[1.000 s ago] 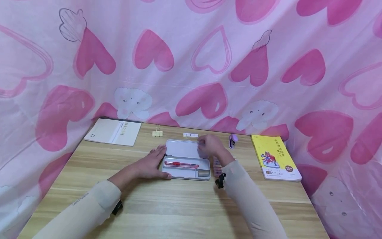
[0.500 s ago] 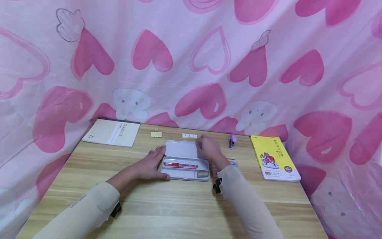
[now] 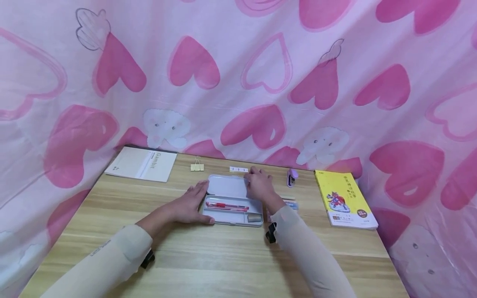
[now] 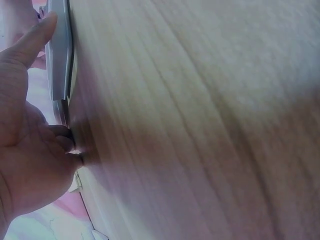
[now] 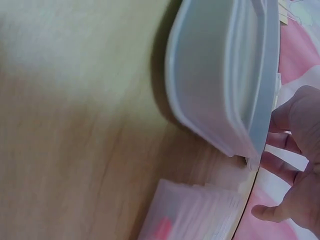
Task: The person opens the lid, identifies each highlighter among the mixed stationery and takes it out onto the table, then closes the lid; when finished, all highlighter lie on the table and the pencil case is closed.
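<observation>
A pale grey pencil case (image 3: 223,216) lies open on the table, its lid (image 3: 227,186) folded back. Inside are red pens (image 3: 227,205) and a small grey-brown block (image 3: 254,217). My left hand (image 3: 186,206) rests along the case's left side, thumb straight at the front corner and fingers beside the lid. In the left wrist view, the thumb of this hand (image 4: 25,125) lies against the case wall. My right hand (image 3: 259,185) is at the lid's right edge. The right wrist view shows that hand (image 5: 302,165) with fingers spread loosely at the lid's edge.
Behind the case are a yellow binder clip (image 3: 197,167), a white strip (image 3: 238,169) and a purple stapler (image 3: 292,178). A notebook (image 3: 141,163) lies back left, a yellow book (image 3: 344,198) right. A pinkish translucent stack (image 5: 195,210) lies right of the case, partly hidden by my right arm.
My right hand's fingers have loosened and reach farther back at the lid's right edge; its wrist has shifted slightly left, uncovering bluish items. My left hand and the case stay put.
</observation>
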`<state>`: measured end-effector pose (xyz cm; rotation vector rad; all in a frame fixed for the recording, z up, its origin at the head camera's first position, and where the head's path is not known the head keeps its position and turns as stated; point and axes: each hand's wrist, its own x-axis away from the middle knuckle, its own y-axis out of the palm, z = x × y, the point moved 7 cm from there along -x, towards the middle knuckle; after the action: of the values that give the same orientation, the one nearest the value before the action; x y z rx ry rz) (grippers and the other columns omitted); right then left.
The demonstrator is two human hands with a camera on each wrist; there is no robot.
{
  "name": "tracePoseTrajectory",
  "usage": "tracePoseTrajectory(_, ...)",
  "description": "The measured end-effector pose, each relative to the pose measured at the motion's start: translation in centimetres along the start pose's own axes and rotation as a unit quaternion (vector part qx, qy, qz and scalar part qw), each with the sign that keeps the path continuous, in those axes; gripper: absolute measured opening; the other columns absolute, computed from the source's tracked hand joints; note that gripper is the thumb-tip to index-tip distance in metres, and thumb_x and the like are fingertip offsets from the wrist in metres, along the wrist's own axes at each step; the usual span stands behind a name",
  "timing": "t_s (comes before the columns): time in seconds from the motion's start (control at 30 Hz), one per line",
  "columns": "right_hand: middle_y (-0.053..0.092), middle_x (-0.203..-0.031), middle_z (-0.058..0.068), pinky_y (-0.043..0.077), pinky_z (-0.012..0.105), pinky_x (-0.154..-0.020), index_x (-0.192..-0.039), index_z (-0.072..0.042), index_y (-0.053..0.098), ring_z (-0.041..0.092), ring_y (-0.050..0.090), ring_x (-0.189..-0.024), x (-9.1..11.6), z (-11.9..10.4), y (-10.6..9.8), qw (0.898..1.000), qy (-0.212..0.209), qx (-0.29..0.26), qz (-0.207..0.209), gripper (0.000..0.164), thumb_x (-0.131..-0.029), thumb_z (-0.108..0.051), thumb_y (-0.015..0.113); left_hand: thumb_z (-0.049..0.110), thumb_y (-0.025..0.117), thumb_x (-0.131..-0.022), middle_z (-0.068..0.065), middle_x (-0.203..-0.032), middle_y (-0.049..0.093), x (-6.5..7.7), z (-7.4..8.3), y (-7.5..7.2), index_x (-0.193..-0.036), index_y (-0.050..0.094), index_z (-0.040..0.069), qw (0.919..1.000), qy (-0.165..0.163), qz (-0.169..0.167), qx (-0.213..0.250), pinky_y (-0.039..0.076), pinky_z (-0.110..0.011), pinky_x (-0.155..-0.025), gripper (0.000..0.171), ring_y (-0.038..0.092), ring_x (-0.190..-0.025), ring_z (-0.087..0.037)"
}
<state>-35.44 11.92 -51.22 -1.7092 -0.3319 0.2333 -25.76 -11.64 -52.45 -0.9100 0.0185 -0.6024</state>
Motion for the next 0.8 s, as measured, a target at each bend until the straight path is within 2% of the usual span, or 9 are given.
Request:
tracePoseTrajectory(0.1, 0.062, -0.135, 0.006, 0.04, 0.082, -0.118, -0.135, -0.017, 0.078, 0.036, 0.056, -0.123, 0.1, 0.1, -0.1, 1.0, 0.007, 0.001, 0.002, 0.045, -0.092, -0.004, 0.078, 0.061, 0.088, -0.088, -0.021, -0.187, 0.0, 0.0, 0.2, -0.1, -0.177, -0.002, 0.001, 1.0, -0.004, 0.001, 0.005, 0.005, -0.061, -0.142, 0.141, 0.001, -0.175, -0.04)
tracePoseTrajectory(0.3, 0.062, -0.139, 0.007, 0.042, 0.08, -0.12, -0.142, -0.015, 0.075, 0.034, 0.055, -0.125, 0.4, 0.0, -1.2, 1.0, 0.006, 0.003, 0.017, 0.047, -0.095, -0.013, 0.079, 0.064, 0.09, -0.084, -0.025, -0.185, -0.012, 0.2, -0.1, -0.3, -0.175, -0.004, -0.003, 0.9995, -0.025, 0.008, 0.02, 0.015, -0.065, -0.14, 0.148, -0.002, -0.173, -0.048)
tracePoseTrajectory(0.47, 0.063, -0.139, 0.009, 0.046, 0.077, -0.116, -0.137, -0.011, 0.076, 0.034, 0.056, -0.125, 1.1, -0.1, -2.2, 0.999, 0.003, 0.001, 0.034, 0.037, -0.1, -0.018, 0.073, 0.066, 0.09, -0.083, -0.024, -0.184, -0.016, 0.1, -0.2, -0.2, -0.174, -0.004, -0.006, 0.9992, -0.033, 0.006, 0.02, 0.019, -0.065, -0.139, 0.149, -0.001, -0.172, -0.05)
tracePoseTrajectory(0.67, 0.063, -0.141, 0.01, 0.045, 0.075, -0.119, -0.133, -0.009, 0.076, 0.036, 0.056, -0.132, 1.5, 0.2, -2.8, 0.999, 0.014, -0.028, 0.03, 0.033, -0.108, -0.028, 0.066, 0.067, 0.089, -0.083, -0.022, -0.185, -0.017, 0.2, -0.3, -0.2, -0.174, 0.0, -0.006, 0.999, -0.043, -0.003, 0.014, 0.018, -0.064, -0.14, 0.147, -0.003, -0.173, -0.048)
tracePoseTrajectory(0.8, 0.065, -0.132, 0.009, 0.051, 0.072, -0.113, -0.124, -0.01, 0.079, 0.035, 0.06, -0.126, 1.6, -0.1, -3.7, 0.998, 0.005, -0.016, 0.055, 0.023, -0.109, -0.023, 0.068, 0.069, 0.088, -0.084, -0.022, -0.185, -0.018, 0.2, -0.4, -0.1, -0.174, 0.002, -0.007, 0.9991, -0.041, -0.007, 0.006, 0.017, -0.064, -0.14, 0.146, -0.004, -0.173, -0.048)
